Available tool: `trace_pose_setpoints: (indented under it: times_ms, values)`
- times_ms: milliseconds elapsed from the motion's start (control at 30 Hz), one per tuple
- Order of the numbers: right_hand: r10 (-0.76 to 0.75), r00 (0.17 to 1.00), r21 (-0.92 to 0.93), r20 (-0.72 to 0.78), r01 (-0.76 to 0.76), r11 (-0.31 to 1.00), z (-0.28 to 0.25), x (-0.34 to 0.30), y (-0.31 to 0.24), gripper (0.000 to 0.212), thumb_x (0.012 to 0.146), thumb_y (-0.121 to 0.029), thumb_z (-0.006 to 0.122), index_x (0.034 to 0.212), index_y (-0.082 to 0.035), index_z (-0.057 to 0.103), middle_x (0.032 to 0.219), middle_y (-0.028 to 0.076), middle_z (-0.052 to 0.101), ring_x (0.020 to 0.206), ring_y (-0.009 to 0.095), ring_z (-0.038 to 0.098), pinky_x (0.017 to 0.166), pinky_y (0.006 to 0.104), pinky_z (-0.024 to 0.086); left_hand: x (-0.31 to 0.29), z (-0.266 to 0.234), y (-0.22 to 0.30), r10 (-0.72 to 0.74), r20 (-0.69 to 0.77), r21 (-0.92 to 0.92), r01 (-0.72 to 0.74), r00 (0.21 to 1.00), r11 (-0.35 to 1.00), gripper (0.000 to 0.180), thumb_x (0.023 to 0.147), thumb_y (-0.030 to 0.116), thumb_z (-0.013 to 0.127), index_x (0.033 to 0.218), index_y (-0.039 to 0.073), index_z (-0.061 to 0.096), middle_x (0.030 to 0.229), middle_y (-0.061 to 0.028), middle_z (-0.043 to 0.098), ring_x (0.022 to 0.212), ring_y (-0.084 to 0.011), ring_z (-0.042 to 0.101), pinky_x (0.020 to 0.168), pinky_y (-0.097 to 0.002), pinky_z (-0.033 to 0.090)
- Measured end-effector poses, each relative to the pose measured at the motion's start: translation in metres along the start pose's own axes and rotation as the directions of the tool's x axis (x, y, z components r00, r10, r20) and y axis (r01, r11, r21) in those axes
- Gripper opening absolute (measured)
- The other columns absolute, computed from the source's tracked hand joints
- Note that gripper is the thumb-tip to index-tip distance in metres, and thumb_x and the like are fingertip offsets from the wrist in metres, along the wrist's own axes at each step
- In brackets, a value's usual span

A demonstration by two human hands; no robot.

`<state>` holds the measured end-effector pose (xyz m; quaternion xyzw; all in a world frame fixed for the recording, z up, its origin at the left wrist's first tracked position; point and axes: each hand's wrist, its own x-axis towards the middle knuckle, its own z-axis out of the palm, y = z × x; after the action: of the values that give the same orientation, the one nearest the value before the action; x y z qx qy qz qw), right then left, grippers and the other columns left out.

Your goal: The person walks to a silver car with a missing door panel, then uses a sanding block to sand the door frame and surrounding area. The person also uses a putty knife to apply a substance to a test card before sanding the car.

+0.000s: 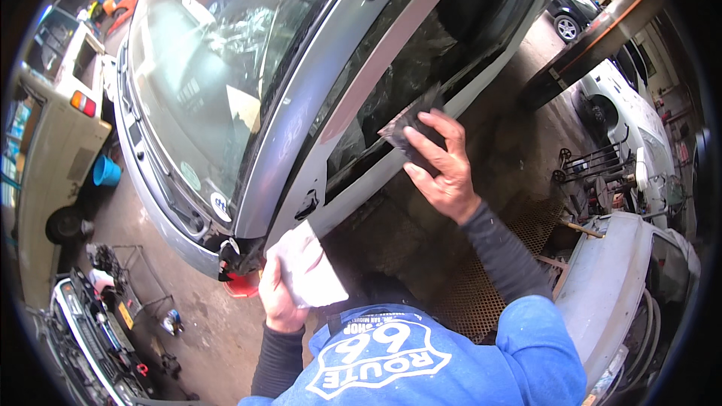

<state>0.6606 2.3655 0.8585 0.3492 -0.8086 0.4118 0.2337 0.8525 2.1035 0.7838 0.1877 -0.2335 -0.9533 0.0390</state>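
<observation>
My left hand grips a folded white sheet, cloth or paper, by its left edge, close to the car's front corner. In my right hand is a dark flat pad, its edge blurred. Fingers lie over the pad's near side, in front of the car door's window opening. Beside it stands the grey car door, whose window frame carries a dull pinkish patch. Whether the pad touches the frame I cannot tell. Clear plastic sheeting shows through the opening.
The car's windscreen fills the upper left. A blue bucket and a beige vehicle stand at the left. A loose bumper lies lower left. At the right are a slanting post, a grey body panel and a metal grating.
</observation>
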Motion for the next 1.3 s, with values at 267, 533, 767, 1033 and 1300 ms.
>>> trace_pose_setpoints:
  times_ms: [267, 533, 767, 1033, 1300]
  values:
    - [-0.154, 0.920, 0.444, 0.361, -0.024, 0.896, -0.050, -0.026, -0.106, 0.044, 0.082, -0.019, 0.076, 0.125, -0.011, 0.072, 0.141, 0.015, 0.054, 0.133, 0.038, 0.046, 0.112, 0.0486, 0.034, 0.055, 0.128, -0.014, -0.387, 0.171, -0.030, 0.397, 0.906, 0.917, 0.042, 0.104, 0.028, 0.049, 0.133, -0.001, 0.055, 0.125, -0.0162, 0.066, 0.112, -0.0284, 0.066, 0.099, -0.0423, 0.053]
    - [0.073, 0.965, -0.344, 0.252, 0.018, 0.939, -0.077, -0.030, -0.097, 0.047, 0.078, -0.021, 0.075, 0.125, -0.016, 0.071, 0.137, 0.010, 0.057, 0.133, 0.032, 0.046, 0.107, 0.0464, 0.033, 0.031, 0.146, 0.017, -0.183, 0.292, 0.269, 0.103, 0.939, 0.958, 0.035, 0.101, 0.020, 0.059, 0.127, -0.002, 0.058, 0.115, -0.0128, 0.069, 0.101, -0.0217, 0.069, 0.091, -0.0340, 0.056]
    - [0.184, 0.974, -0.426, 0.134, -0.111, 0.898, -0.084, -0.011, -0.151, 0.041, 0.085, -0.023, 0.070, 0.126, -0.016, 0.070, 0.135, 0.010, 0.061, 0.133, 0.031, 0.050, 0.104, 0.0453, 0.034, 0.012, 0.166, 0.024, 0.043, 0.579, 0.533, -0.418, 0.814, 0.736, 0.039, 0.108, 0.023, 0.048, 0.134, -0.004, 0.055, 0.121, -0.0146, 0.067, 0.110, -0.0184, 0.064, 0.098, -0.0301, 0.049]
    - [0.267, 0.903, -0.312, 0.335, -0.161, 0.936, -0.075, -0.040, -0.157, 0.038, 0.083, -0.022, 0.070, 0.120, -0.015, 0.072, 0.123, 0.007, 0.065, 0.117, 0.026, 0.059, 0.091, 0.0408, 0.038, 0.016, 0.196, 0.002, 0.107, 0.627, 0.615, -0.575, 0.772, 0.539, 0.034, 0.107, 0.014, 0.044, 0.132, -0.005, 0.057, 0.120, -0.0127, 0.066, 0.112, -0.0155, 0.060, 0.100, -0.0299, 0.046]
    - [0.657, 0.742, 0.887, 0.137, -0.388, 0.253, -0.020, -0.077, -0.063, 0.047, 0.099, -0.022, 0.059, 0.140, 0.001, 0.056, 0.142, 0.010, 0.056, 0.130, 0.018, 0.053, 0.106, 0.0338, 0.044, 0.040, 0.153, 0.032, 0.224, 0.428, 0.442, -0.419, 0.875, 0.793, 0.049, 0.101, 0.027, 0.051, 0.135, -0.006, 0.054, 0.128, -0.0186, 0.065, 0.113, -0.0261, 0.065, 0.101, -0.0381, 0.051]
